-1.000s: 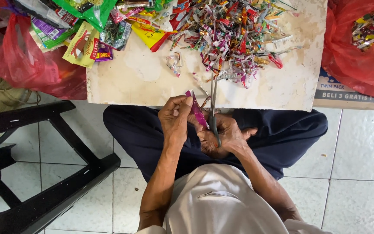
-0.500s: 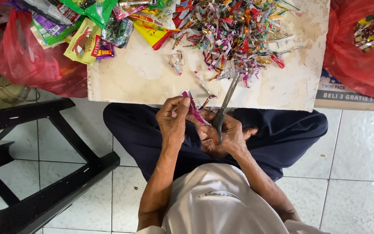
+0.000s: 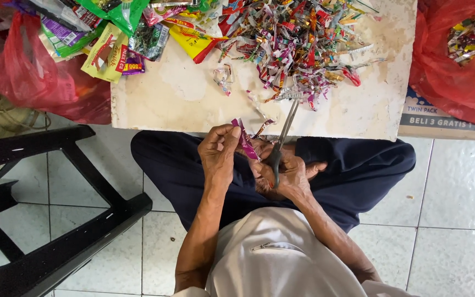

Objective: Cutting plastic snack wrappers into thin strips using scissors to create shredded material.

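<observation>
My left hand (image 3: 219, 154) pinches a small purple and red wrapper strip (image 3: 245, 139) above my lap. My right hand (image 3: 287, 175) grips a pair of metal scissors (image 3: 283, 138), whose blades point up and away over the edge of the white board (image 3: 193, 104). The two hands sit close together, almost touching, just in front of the board's near edge. A large pile of cut, colourful wrapper strips (image 3: 298, 38) lies on the board beyond the scissor tips.
Whole snack wrappers (image 3: 111, 38) lie at the board's far left. Red plastic bags stand at the left (image 3: 28, 71) and right (image 3: 457, 60), the right one holding strips. A black plastic chair frame (image 3: 56, 220) lies on the tiled floor to my left.
The scissors have swung from nearly upright beside the wrapper to pointing out over the board edge. The left hand keeps its hold on the purple strip and has barely shifted.
</observation>
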